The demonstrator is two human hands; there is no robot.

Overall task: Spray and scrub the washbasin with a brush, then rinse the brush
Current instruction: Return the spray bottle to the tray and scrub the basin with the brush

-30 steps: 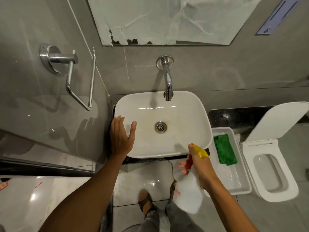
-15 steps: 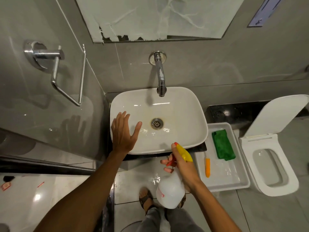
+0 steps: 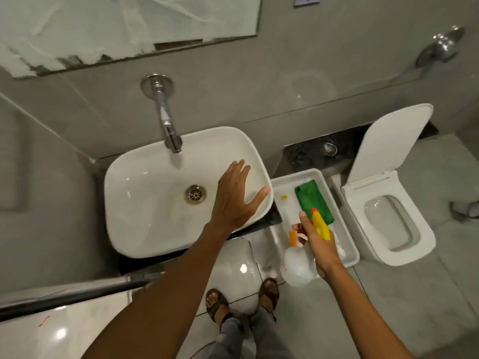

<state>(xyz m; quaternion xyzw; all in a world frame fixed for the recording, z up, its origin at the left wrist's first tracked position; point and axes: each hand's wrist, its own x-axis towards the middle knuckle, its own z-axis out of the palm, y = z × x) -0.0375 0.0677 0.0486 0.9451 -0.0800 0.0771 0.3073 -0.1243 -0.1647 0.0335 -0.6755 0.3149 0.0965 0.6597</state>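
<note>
We find the washbasin (image 3: 155, 203) at centre frame, a glazed white bowl, rigid and probably slick where wet; its rim is the only sound place to brace. The left hand (image 3: 233, 200) is spread flat above the bowl's right side, grasping nothing; contact with the rim cannot be confirmed. To the right, a white tray (image 3: 347, 255) holds a green cloth (image 3: 313, 198). Over the tray, the right hand (image 3: 320, 242) is clenched around the neck of a spray bottle (image 3: 298, 265), a light, thin-walled plastic item best held at the neck. An orange piece (image 3: 293, 238) beside it is, we judge, the brush handle: stiff and small.
</note>
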